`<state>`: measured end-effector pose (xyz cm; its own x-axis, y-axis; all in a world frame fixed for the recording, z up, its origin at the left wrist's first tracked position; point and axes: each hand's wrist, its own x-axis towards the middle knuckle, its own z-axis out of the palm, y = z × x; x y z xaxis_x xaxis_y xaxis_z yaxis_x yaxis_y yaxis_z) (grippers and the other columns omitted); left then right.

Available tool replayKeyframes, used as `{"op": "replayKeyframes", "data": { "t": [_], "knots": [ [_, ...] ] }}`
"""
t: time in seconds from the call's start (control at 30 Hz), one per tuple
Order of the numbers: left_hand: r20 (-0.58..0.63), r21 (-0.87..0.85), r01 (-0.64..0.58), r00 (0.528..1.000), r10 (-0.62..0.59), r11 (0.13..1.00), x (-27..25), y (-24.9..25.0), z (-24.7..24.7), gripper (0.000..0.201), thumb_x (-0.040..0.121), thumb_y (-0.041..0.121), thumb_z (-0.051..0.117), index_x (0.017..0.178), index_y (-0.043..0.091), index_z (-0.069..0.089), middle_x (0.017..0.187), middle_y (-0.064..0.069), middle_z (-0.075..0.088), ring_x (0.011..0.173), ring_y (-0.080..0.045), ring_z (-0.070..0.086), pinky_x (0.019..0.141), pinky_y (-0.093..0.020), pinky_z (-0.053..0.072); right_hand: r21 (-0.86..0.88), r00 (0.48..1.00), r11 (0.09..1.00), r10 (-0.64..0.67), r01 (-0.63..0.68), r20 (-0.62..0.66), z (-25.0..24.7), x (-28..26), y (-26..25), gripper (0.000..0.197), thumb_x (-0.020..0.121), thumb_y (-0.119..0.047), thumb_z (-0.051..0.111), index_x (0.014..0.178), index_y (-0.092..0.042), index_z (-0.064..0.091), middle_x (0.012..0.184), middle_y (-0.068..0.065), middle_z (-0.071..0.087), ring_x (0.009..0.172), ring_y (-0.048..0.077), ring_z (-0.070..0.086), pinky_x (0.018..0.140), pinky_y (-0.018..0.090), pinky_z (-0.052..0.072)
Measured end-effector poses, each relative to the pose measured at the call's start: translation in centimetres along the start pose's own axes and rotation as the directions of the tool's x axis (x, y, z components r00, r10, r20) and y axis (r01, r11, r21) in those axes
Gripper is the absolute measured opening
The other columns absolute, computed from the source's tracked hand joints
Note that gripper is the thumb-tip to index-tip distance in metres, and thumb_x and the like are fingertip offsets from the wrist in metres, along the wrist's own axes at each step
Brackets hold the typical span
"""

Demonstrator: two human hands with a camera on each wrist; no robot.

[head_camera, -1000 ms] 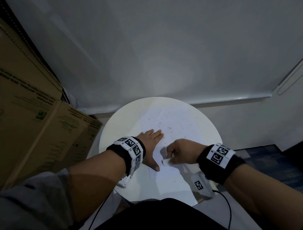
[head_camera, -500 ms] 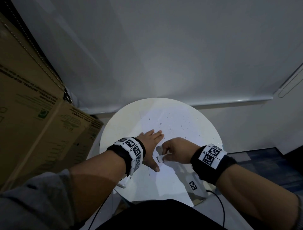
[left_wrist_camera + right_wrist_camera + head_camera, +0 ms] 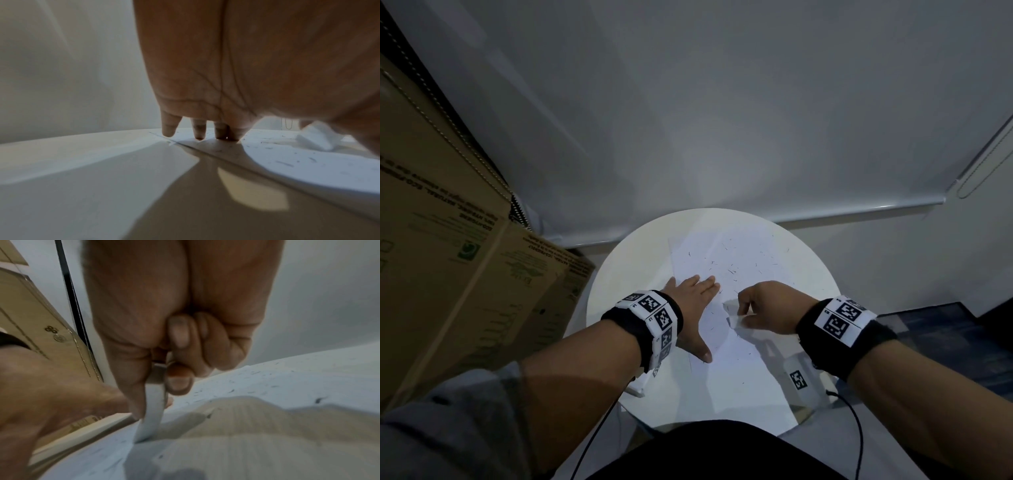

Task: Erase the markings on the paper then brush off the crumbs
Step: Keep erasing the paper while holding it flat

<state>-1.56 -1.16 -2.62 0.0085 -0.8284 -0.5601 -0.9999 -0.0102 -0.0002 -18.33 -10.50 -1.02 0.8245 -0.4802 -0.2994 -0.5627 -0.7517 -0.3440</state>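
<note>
The right hand [image 3: 763,310] pinches a small white block eraser [image 3: 153,410] between thumb and curled forefinger, the other fingers folded into the palm, and the eraser's lower end touches the white sheet of paper [image 3: 739,373] directly beneath the grip. Over the last second this grip has slid toward the left hand and a little away from the body, the eraser going with it across the sheet: a rubbing stroke in progress, so by my reading the erasing step is under way and not yet finished.

Just to the left of the eraser, the left hand [image 3: 693,308] lies flat with straight fingers pressing the paper down, thumb stretched toward the body; it has stayed where it was, which keeps the sheet from creeping under the strokes. Around and beyond the grip, dark eraser crumbs [image 3: 731,272] lie scattered over the far half of the sheet (a few pencil marks may be among them, too fine to tell apart). They are all still there, so brushing has not begun.

The paper rests on a round white table [image 3: 613,301], with brown cardboard boxes [image 3: 448,274] well off to the left.
</note>
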Motion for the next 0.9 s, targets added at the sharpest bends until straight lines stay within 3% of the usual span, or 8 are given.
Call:
{"op": "replayKeyframes", "data": {
  "t": [0.1, 0.27, 0.4, 0.47, 0.6, 0.77, 0.83, 0.9],
  "knots": [
    [-0.013, 0.01, -0.006, 1.0, 0.006, 1.0, 0.0, 0.4, -0.6, 0.125, 0.071, 0.069, 0.07, 0.155, 0.021, -0.01, 0.163, 0.004, -0.015, 0.15, -0.02, -0.012, 0.119, -0.055, -0.002, -0.009, 0.999, 0.999, 0.034, -0.034, 0.001, 0.1, 0.0, 0.2, 0.017, 0.086, -0.028, 0.063, 0.1, -0.018, 0.065, 0.076, -0.011, 0.049, 0.079, 0.013, 0.048, 0.065, 0.023, 0.033],
    [-0.032, -0.05, -0.122, 0.992, 0.12, 0.991, 0.1, 1.2, -0.7, 0.12, 0.075, 0.059, 0.073, 0.156, 0.018, -0.007, 0.163, 0.005, -0.013, 0.149, -0.014, -0.014, 0.122, -0.046, -0.002, -0.004, 0.999, 0.999, 0.043, -0.043, -0.006, 0.1, -0.3, 0.3, 0.019, 0.087, -0.026, 0.063, 0.104, -0.019, 0.064, 0.086, -0.007, 0.051, 0.081, 0.011, 0.047, 0.069, 0.022, 0.032],
    [-0.016, -0.057, -0.135, 0.991, 0.135, 0.989, 0.3, 1.1, -0.5, 0.124, 0.075, 0.057, 0.075, 0.155, 0.017, -0.012, 0.162, 0.004, -0.018, 0.149, -0.013, -0.016, 0.122, -0.042, -0.002, 0.086, 0.981, 0.984, 0.162, -0.154, -0.106, -0.5, 0.1, 1.1, 0.021, 0.088, -0.027, 0.063, 0.107, -0.018, 0.064, 0.089, -0.006, 0.051, 0.082, 0.011, 0.046, 0.072, 0.02, 0.031],
    [-0.021, -0.054, -0.131, 0.991, 0.131, 0.99, 0.3, 1.1, -0.4, 0.125, 0.074, 0.059, 0.074, 0.154, 0.018, -0.013, 0.162, 0.005, -0.019, 0.149, -0.013, -0.016, 0.122, -0.042, -0.002, 0.073, 0.986, 0.986, 0.154, -0.149, -0.07, -0.6, 0.0, 1.1, 0.019, 0.087, -0.026, 0.065, 0.103, -0.017, 0.066, 0.084, -0.006, 0.053, 0.077, 0.01, 0.047, 0.069, 0.021, 0.032],
    [-0.055, -0.057, -0.125, 0.991, 0.122, 0.991, 0.5, 1.4, 0.3, 0.127, 0.072, 0.067, 0.071, 0.155, 0.018, -0.012, 0.161, 0.006, -0.02, 0.149, -0.014, -0.016, 0.122, -0.042, -0.002, 0.147, 0.982, 0.987, 0.03, -0.059, 0.189, -0.3, -1.3, -0.2, 0.007, 0.082, -0.029, 0.071, 0.082, -0.025, 0.065, 0.052, -0.015, 0.052, 0.05, -0.001, 0.046, 0.056, 0.016, 0.037],
    [-0.062, -0.069, -0.124, 0.991, 0.12, 0.99, 0.7, 1.2, 0.5, 0.126, 0.072, 0.069, 0.07, 0.155, 0.02, -0.011, 0.162, 0.006, -0.018, 0.149, -0.015, -0.016, 0.122, -0.044, -0.003, -0.036, 0.996, 0.996, 0.084, -0.084, 0.018, -1.5, 0.3, 0.5, 0.019, 0.087, -0.026, 0.064, 0.103, -0.017, 0.066, 0.079, -0.008, 0.051, 0.079, 0.012, 0.048, 0.069, 0.02, 0.033],
    [-0.061, -0.07, -0.121, 0.991, 0.117, 0.99, 0.7, 1.2, 0.6, 0.126, 0.071, 0.069, 0.07, 0.155, 0.02, -0.011, 0.162, 0.007, -0.017, 0.149, -0.015, -0.015, 0.122, -0.045, -0.002, -0.031, 0.997, 0.997, 0.073, -0.072, 0.013, -1.3, 0.1, 0.5, 0.018, 0.086, -0.025, 0.065, 0.101, -0.017, 0.066, 0.071, -0.012, 0.048, 0.077, 0.012, 0.048, 0.068, 0.021, 0.033],
    [-0.064, -0.064, -0.124, 0.991, 0.12, 0.99, 0.7, 1.2, 0.7, 0.126, 0.072, 0.068, 0.07, 0.155, 0.02, -0.011, 0.162, 0.007, -0.018, 0.149, -0.015, -0.016, 0.122, -0.045, -0.002, -0.001, 0.993, 1.0, 0.019, -0.019, 0.114, -0.6, -0.8, -0.1, 0.012, 0.084, -0.024, 0.067, 0.094, -0.02, 0.066, 0.064, -0.015, 0.046, 0.067, 0.008, 0.047, 0.063, 0.021, 0.035]
  ]
}}
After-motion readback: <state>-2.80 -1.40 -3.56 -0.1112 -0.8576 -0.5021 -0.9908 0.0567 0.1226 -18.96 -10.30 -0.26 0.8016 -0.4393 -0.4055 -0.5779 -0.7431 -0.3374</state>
